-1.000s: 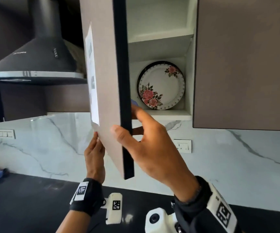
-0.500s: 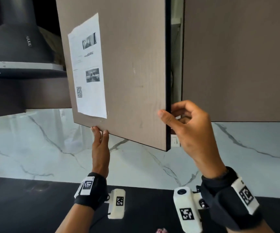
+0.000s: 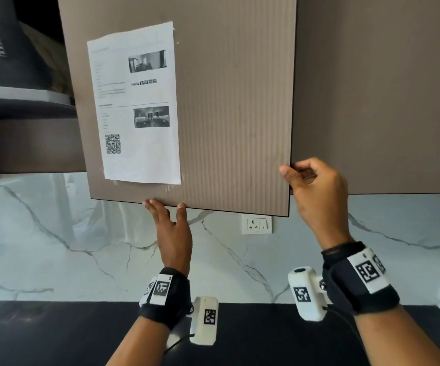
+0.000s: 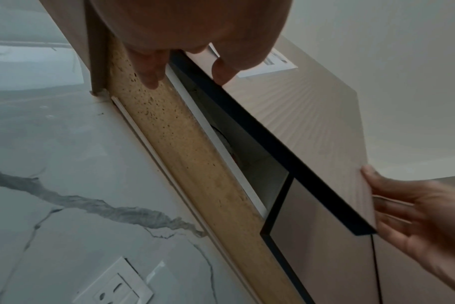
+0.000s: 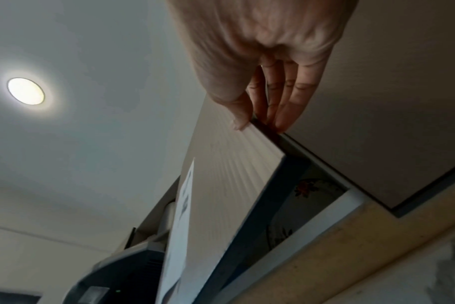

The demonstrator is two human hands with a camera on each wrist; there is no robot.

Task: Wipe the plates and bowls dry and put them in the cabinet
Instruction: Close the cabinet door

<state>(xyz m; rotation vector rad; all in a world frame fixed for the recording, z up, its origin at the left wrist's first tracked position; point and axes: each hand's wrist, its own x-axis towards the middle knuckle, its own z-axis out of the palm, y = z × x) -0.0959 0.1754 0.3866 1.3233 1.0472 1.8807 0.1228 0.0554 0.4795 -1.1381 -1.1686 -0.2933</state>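
Note:
The brown cabinet door (image 3: 226, 101) stands almost shut, with a narrow gap at its free right edge. My right hand (image 3: 295, 170) grips that edge low down, thumb on the front face and fingers curled behind it. Straight fingers of my left hand (image 3: 164, 204) touch the door's bottom edge from below. Through the gap in the right wrist view, part of a white floral plate (image 5: 305, 188) shows, standing inside the cabinet. The head view shows no plates or bowls.
A printed paper sheet (image 3: 137, 107) is taped to the door's front. A shut neighbouring door (image 3: 385, 101) is to the right, a dark range hood (image 3: 7, 62) to the left. Below are a wall socket (image 3: 256, 224), a marble backsplash (image 3: 55, 233) and a black counter (image 3: 55, 334).
The door has swung from wide open to nearly shut, hiding the plate from the head view. My right hand followed its edge rightward; my left stayed under the bottom edge.

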